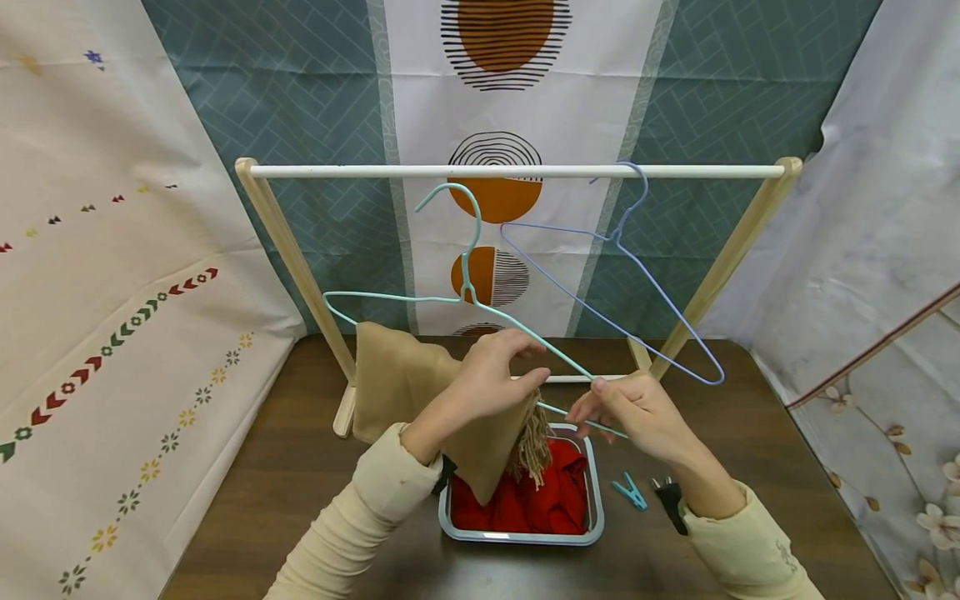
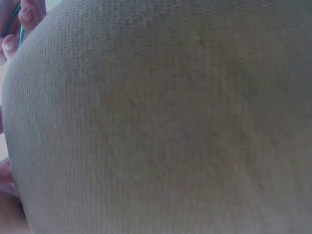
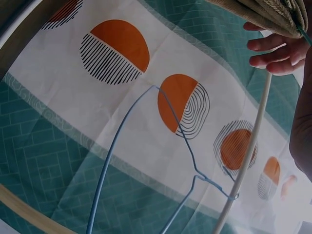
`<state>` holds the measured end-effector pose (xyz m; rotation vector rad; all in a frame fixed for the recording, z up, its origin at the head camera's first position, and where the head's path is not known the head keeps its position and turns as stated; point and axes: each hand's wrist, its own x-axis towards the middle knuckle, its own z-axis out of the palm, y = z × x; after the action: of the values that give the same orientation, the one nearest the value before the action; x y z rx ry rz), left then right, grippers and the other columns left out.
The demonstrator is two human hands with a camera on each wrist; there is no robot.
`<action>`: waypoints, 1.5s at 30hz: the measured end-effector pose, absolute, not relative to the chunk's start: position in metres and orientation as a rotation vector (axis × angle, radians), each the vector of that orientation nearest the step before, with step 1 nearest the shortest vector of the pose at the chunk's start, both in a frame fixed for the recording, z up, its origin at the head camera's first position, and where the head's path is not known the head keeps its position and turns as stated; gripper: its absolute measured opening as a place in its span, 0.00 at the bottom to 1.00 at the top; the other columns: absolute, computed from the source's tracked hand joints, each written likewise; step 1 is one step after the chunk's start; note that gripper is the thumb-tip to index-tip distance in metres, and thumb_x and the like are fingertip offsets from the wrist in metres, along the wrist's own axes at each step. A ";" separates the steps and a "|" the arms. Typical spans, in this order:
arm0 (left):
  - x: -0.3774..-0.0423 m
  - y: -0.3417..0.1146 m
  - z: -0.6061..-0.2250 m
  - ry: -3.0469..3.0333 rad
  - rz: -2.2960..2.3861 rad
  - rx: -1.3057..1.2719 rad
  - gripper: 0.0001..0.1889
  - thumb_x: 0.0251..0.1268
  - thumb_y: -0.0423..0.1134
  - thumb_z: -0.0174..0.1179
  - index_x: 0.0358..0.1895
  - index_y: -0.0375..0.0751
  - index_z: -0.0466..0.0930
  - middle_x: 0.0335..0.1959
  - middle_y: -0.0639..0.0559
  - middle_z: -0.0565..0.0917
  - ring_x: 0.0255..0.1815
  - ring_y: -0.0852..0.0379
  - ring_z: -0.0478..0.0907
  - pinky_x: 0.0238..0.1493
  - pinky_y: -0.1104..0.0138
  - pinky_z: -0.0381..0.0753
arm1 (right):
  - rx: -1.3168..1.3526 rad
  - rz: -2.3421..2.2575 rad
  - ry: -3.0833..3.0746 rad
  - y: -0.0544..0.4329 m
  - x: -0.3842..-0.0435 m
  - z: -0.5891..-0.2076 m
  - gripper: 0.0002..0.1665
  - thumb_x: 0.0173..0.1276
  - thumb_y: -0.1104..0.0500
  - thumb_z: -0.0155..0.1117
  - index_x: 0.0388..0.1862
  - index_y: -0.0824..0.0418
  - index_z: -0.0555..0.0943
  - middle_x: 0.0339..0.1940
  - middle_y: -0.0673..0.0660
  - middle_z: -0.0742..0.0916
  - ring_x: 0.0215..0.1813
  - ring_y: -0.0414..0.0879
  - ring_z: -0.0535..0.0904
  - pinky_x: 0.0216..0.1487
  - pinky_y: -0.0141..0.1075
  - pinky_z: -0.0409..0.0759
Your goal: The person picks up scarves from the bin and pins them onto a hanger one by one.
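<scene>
A mint-green hanger point(image 1: 517, 321) is tilted in front of the rack, its lower right corner pinched by my right hand point(image 1: 637, 417). Over its lower bar, towards the left, hangs a tan knitted cloth with a fringe point(image 1: 420, 367), probably a scarf. My left hand point(image 1: 495, 375) lies over the cloth, thumb and forefinger apart. The right wrist view shows left-hand fingers point(image 3: 273, 51) loosely extended beside the bunched cloth point(image 3: 273, 14). Close-up knit point(image 2: 161, 122) fills most of the left wrist view, with fingertips and a bit of hanger at its upper left corner.
A wooden rack with a white rail point(image 1: 360, 172) stands behind, a blue hanger point(image 1: 660, 287) hooked on its right part. Below the hands a grey-rimmed tray point(image 1: 517, 539) holds red cloth point(image 1: 547, 500). A blue clothespin point(image 1: 630, 492) lies on the table point(image 1: 255, 492) right of the tray.
</scene>
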<state>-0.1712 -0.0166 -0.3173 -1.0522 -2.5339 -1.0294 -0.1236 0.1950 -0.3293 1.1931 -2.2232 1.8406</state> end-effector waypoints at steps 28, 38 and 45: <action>-0.165 -0.129 -0.328 -1.984 -1.147 -1.031 0.18 0.44 0.23 0.64 0.43 0.29 0.78 0.38 0.41 0.81 0.38 0.50 0.78 0.43 0.68 0.75 | 1.176 1.896 -2.255 0.204 -0.122 -0.324 0.26 0.73 0.70 0.34 0.27 0.72 0.81 0.22 0.62 0.83 0.23 0.44 0.78 0.12 0.34 0.68; -0.167 -0.162 -0.334 -2.027 -1.087 -0.759 0.20 0.40 0.17 0.65 0.43 0.27 0.78 0.31 0.40 0.80 0.32 0.49 0.76 0.36 0.75 0.74 | 1.295 1.977 -2.136 0.211 -0.123 -0.321 0.26 0.73 0.70 0.32 0.27 0.78 0.78 0.28 0.57 0.85 0.26 0.48 0.80 0.12 0.34 0.67; -0.157 -0.167 -0.325 -2.208 -1.192 -0.625 0.25 0.44 0.19 0.64 0.52 0.24 0.72 0.39 0.33 0.78 0.37 0.50 0.76 0.37 0.77 0.73 | 1.323 1.945 -2.158 0.218 -0.125 -0.319 0.27 0.75 0.66 0.33 0.31 0.63 0.83 0.31 0.54 0.86 0.27 0.48 0.80 0.12 0.32 0.68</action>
<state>-0.1566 -0.1669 -0.3255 -0.6254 -2.2083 -1.1918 -0.1254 0.2178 -0.3194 1.3228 -2.1580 1.9446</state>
